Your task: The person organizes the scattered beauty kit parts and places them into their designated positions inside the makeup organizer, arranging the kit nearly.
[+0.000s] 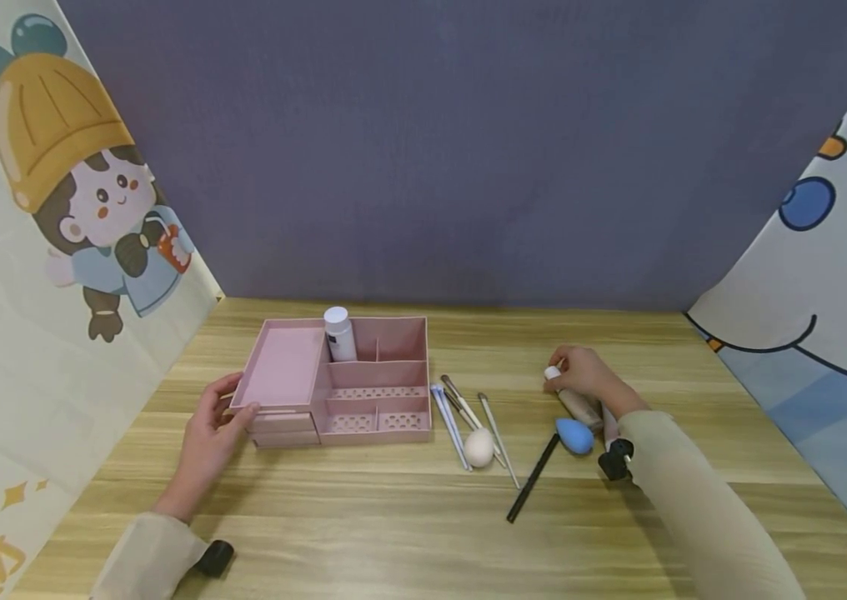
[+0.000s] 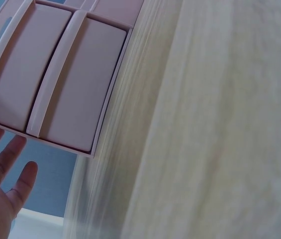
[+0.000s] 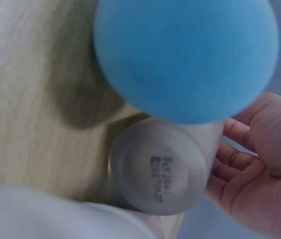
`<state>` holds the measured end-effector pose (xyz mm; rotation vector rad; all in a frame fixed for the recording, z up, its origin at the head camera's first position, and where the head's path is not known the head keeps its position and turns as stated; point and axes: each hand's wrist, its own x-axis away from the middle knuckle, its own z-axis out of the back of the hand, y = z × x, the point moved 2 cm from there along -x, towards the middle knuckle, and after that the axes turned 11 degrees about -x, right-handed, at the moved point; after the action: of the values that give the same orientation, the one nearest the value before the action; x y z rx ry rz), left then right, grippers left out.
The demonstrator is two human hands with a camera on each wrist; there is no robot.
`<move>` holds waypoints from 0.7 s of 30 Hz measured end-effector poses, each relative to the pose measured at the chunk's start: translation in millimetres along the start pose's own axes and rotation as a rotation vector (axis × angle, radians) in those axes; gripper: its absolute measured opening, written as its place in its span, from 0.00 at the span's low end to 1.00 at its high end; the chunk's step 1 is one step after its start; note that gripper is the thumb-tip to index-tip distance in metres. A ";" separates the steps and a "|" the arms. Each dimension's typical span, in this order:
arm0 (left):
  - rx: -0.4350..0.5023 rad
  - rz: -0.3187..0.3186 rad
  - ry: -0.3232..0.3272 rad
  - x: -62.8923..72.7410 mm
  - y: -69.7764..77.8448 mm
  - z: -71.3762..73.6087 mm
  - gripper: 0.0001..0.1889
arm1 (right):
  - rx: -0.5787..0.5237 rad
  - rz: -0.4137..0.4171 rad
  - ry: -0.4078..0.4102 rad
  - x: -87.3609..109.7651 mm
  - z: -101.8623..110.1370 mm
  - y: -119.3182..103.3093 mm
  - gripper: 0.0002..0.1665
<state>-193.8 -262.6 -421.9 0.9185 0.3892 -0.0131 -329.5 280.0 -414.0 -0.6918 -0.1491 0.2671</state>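
Observation:
A pink desktop organizer [image 1: 281, 362] with open compartments and two drawers stands at the left of the table. My left hand [image 1: 209, 437] is at its front left corner, thumb over the top edge; the left wrist view shows these fingers fairly straight beside the drawer fronts [image 2: 78, 89]. My right hand [image 1: 584, 372] pinches a beige bottle with a white cap [image 1: 579, 408] near its cap end. The bottle lies on its side, its round base [image 3: 157, 169] facing the right wrist camera. Just by it is a blue makeup sponge [image 1: 575, 437], which overlaps the bottle in that view.
A white bottle [image 1: 341, 337] stands in the organizer's back compartment. Several makeup brushes [image 1: 498, 437] and a cream makeup sponge [image 1: 479, 448] lie right of the organizer. A thin black pencil-like stick [image 1: 533, 479] lies nearer. Behind the wooden table [image 1: 363, 533] rises a dark panel [image 1: 453, 158].

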 end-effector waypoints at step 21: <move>0.002 -0.005 -0.001 0.3 0.0 -0.4 0.27 | -0.027 0.092 0.038 -2.5 25.6 -38.6 0.20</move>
<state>-193.7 -262.3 -422.2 0.9192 0.3911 -0.0187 -330.1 266.3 -369.7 -0.7310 -0.0852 0.3404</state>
